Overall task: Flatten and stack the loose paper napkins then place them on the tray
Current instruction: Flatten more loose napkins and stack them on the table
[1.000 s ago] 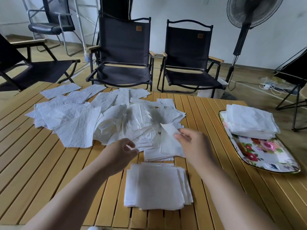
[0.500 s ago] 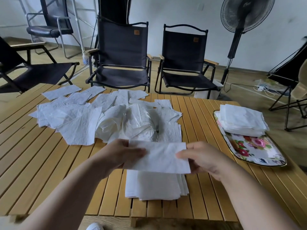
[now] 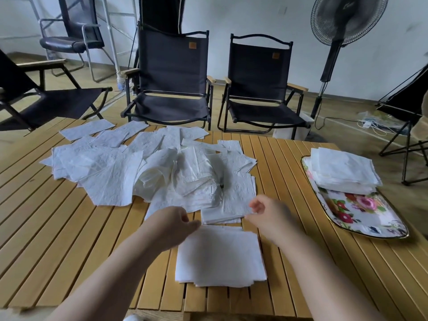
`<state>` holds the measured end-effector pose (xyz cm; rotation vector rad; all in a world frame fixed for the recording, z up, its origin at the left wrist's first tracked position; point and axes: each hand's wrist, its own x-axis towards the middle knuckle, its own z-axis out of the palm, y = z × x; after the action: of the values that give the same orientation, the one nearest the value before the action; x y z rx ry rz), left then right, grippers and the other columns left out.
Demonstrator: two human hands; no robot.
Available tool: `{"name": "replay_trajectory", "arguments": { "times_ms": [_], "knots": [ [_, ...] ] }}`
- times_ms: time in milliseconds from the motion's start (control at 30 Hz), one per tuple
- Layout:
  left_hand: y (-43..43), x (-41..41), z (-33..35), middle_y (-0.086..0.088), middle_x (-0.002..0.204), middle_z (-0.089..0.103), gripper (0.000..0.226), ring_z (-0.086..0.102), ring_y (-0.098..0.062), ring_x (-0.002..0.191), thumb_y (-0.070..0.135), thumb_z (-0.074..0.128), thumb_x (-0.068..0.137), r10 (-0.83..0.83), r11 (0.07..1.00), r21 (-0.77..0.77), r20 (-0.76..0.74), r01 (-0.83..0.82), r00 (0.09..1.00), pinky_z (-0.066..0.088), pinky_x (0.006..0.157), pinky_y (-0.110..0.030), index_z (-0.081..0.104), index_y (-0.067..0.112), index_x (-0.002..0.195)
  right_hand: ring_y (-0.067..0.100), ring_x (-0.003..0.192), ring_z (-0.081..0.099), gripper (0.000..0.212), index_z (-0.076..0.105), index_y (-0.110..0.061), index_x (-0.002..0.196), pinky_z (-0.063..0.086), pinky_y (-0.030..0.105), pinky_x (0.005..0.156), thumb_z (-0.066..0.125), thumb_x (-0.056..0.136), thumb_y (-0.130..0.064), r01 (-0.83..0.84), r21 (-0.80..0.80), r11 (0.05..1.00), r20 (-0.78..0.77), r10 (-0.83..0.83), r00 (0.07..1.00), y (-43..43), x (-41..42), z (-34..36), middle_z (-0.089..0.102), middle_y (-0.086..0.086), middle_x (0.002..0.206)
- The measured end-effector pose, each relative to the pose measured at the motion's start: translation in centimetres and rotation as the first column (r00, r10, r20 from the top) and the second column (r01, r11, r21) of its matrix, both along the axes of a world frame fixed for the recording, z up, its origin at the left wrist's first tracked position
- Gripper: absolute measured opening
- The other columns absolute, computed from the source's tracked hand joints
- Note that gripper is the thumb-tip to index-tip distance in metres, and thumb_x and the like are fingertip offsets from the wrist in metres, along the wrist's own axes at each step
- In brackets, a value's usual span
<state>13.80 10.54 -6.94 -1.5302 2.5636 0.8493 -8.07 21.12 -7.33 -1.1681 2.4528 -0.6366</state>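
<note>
A flat stack of white napkins (image 3: pixel 220 253) lies on the wooden slatted table (image 3: pixel 58 246) close to me. Behind it spreads a big loose pile of crumpled napkins (image 3: pixel 148 172). My left hand (image 3: pixel 171 225) hovers at the stack's far left corner, fingers loosely curled, holding nothing. My right hand (image 3: pixel 271 216) is at the right corner of a small flat napkin (image 3: pixel 220 215) at the pile's near edge, thumb and fingers apart around that corner. The floral tray (image 3: pixel 366 216) on the right carries another napkin stack (image 3: pixel 340 170).
Two black folding chairs (image 3: pixel 171 89) stand behind the table, another (image 3: pixel 34 98) at the left. A standing fan (image 3: pixel 335 42) and floor cables (image 3: pixel 370 123) are at the back right. The table's near edge runs just below the stack.
The napkin I held stretched between both hands half a second ago now lies on the near stack. Both hands have let go and moved forward toward the pile.
</note>
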Motion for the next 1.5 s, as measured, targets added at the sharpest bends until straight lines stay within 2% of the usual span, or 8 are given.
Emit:
{"name": "replay_trajectory", "arguments": {
  "times_ms": [133, 467, 700, 933, 1067, 1200, 1333, 1500],
  "knots": [
    [-0.7, 0.3, 0.0, 0.005, 0.090, 0.067, 0.033, 0.065, -0.011, 0.079, 0.053, 0.057, 0.092, 0.076, 0.997, 0.026, -0.135, -0.073, 0.988, 0.057, 0.076, -0.034, 0.057, 0.027, 0.112, 0.014, 0.115, 0.059, 0.043, 0.062, -0.026, 0.133, 0.054, 0.029, 0.092, 0.071, 0.091, -0.019, -0.091, -0.010, 0.996, -0.065, 0.090, 0.994, -1.7, -0.5, -2.2, 0.059, -0.007, 0.133],
    [-1.6, 0.1, 0.0, 0.014, 0.090, 0.061, 0.032, 0.062, -0.003, 0.079, 0.042, 0.055, 0.098, 0.084, 0.995, -0.036, -0.230, -0.094, 0.970, 0.055, 0.073, -0.026, 0.056, 0.024, 0.124, 0.013, 0.086, 0.064, 0.015, 0.074, -0.020, 0.102, 0.059, 0.030, 0.074, 0.059, 0.099, -0.020, -0.036, -0.179, 0.983, -0.170, 0.005, 0.985, -2.1, -0.9, -1.9, 0.071, -0.006, 0.095],
    [-1.1, -0.2, 0.3, 0.009, 0.118, 0.062, 0.036, 0.063, -0.006, 0.095, 0.038, 0.061, 0.096, 0.077, 0.997, 0.017, -0.412, -0.077, 0.908, 0.051, 0.069, -0.022, 0.054, 0.030, 0.130, 0.010, 0.070, 0.055, 0.016, 0.062, -0.017, 0.085, 0.037, 0.029, 0.060, 0.055, 0.097, -0.026, 0.049, -0.468, 0.883, 0.320, 0.117, 0.940, -0.8, 0.8, 2.8, 0.064, 0.005, 0.080],
    [0.3, -0.3, 1.9, 0.000, 0.127, 0.065, 0.061, 0.065, -0.018, 0.111, 0.044, 0.072, 0.083, 0.424, 0.767, 0.638, -0.589, 0.073, 0.689, 0.055, 0.092, -0.038, 0.051, 0.029, 0.137, 0.018, 0.080, 0.066, 0.028, 0.067, -0.015, 0.093, 0.044, 0.032, 0.064, 0.055, 0.079, -0.036, 0.198, -0.570, 0.797, 0.721, 0.371, 0.585, 1.4, 1.8, 6.0, 0.070, 0.004, 0.089],
    [1.3, -0.2, 3.0, -0.003, 0.107, 0.075, 0.048, 0.072, -0.018, 0.093, 0.036, 0.070, 0.083, 0.421, 0.706, 0.682, -0.621, 0.191, 0.660, 0.051, 0.093, -0.040, 0.063, 0.012, 0.125, 0.026, 0.091, 0.065, 0.031, 0.068, -0.009, 0.109, 0.047, 0.037, 0.071, 0.058, 0.094, -0.034, 0.337, -0.530, 0.778, 0.800, 0.328, 0.502, 1.6, 1.3, 5.8, 0.068, 0.012, 0.103],
    [1.6, 0.2, 3.7, -0.007, 0.093, 0.071, 0.052, 0.064, -0.015, 0.077, 0.031, 0.070, 0.087, 0.427, 0.769, 0.628, -0.647, 0.124, 0.631, 0.046, 0.077, -0.033, 0.059, -0.009, 0.120, 0.032, 0.097, 0.065, 0.020, 0.068, -0.008, 0.106, 0.048, 0.042, 0.076, 0.057, 0.095, -0.020, 0.298, -0.470, 0.831, 0.763, 0.213, 0.610, 1.6, 0.6, 5.1, 0.069, 0.020, 0.109],
    [1.4, 1.1, 4.0, -0.005, 0.091, 0.071, 0.042, 0.060, -0.018, 0.080, 0.032, 0.068, 0.090, 0.400, 0.807, 0.586, -0.638, 0.078, 0.659, 0.044, 0.079, -0.034, 0.066, -0.003, 0.114, 0.009, 0.086, 0.069, 0.031, 0.066, -0.033, 0.114, 0.053, 0.028, 0.068, 0.061, 0.095, -0.010, 0.115, -0.492, 0.863, 0.504, 0.175, 0.846, 2.2, 0.7, 5.3, 0.076, -0.006, 0.100],
    [1.7, 1.6, 4.4, -0.004, 0.095, 0.075, 0.021, 0.064, -0.017, 0.084, 0.029, 0.067, 0.093, 0.347, 0.840, 0.540, -0.604, 0.049, 0.717, 0.047, 0.081, -0.033, 0.074, 0.013, 0.105, -0.001, 0.088, 0.068, 0.027, 0.075, -0.032, 0.104, 0.050, 0.013, 0.059, 0.068, 0.093, -0.009, -0.002, -0.535, 0.845, 0.338, 0.216, 0.916, 2.5, 0.7, 5.2, 0.075, -0.015, 0.098]
  ]
}}
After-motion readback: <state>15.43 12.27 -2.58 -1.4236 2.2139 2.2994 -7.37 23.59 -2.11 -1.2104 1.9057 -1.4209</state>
